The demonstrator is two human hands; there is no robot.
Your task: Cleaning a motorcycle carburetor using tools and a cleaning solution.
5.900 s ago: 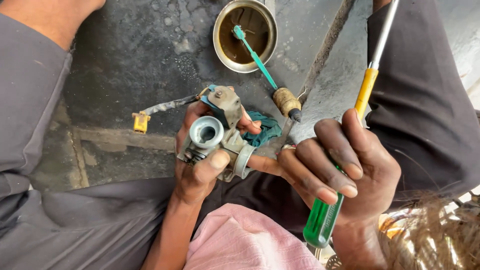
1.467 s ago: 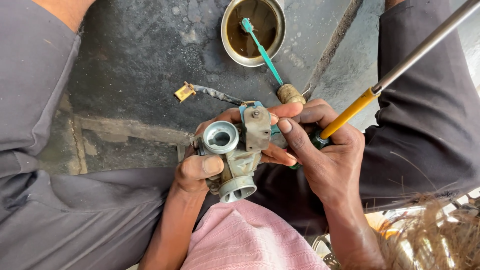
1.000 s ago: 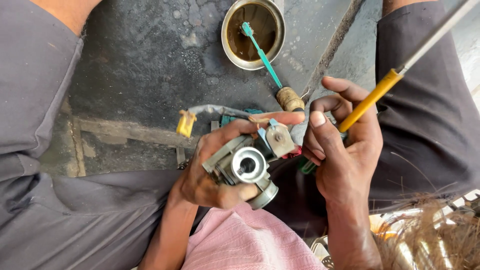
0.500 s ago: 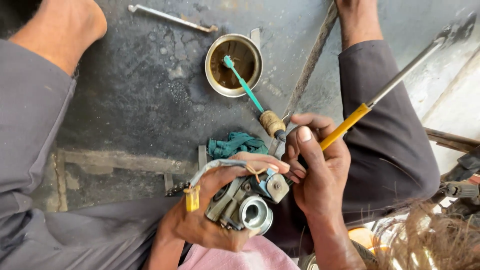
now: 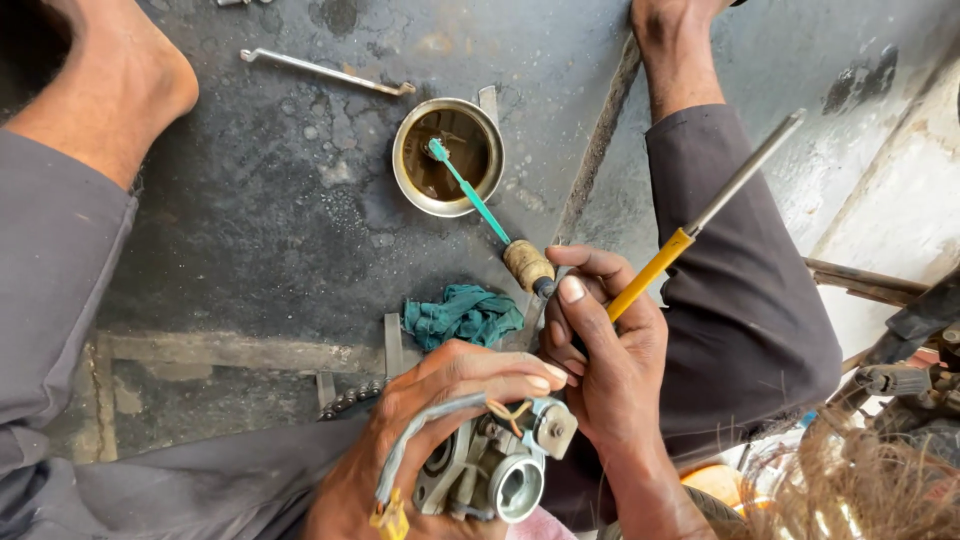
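Observation:
My left hand [image 5: 420,430] grips a small grey metal carburetor [image 5: 490,470] low in the view; its round bore faces the camera and a grey cable with a yellow connector [image 5: 390,518] hangs from it. My right hand [image 5: 600,360] holds a screwdriver [image 5: 700,225] with a yellow collar and a long steel shaft that points up and to the right. Its fingertips touch the carburetor's top lever. Both hands sit between my grey-trousered legs.
A metal bowl [image 5: 400,165] of dark liquid stands on the stained floor, with a teal-handled brush [image 5: 480,210] leaning out of it. A teal rag [image 5: 462,315] lies just above my hands. A thin metal rod [image 5: 325,72] lies at the top. Machine parts [image 5: 905,375] stand at the right.
The carburetor has been turned over in my left hand and lowered toward me, so the connector now hangs below. My right hand shifted its grip on the screwdriver. The view has tilted up.

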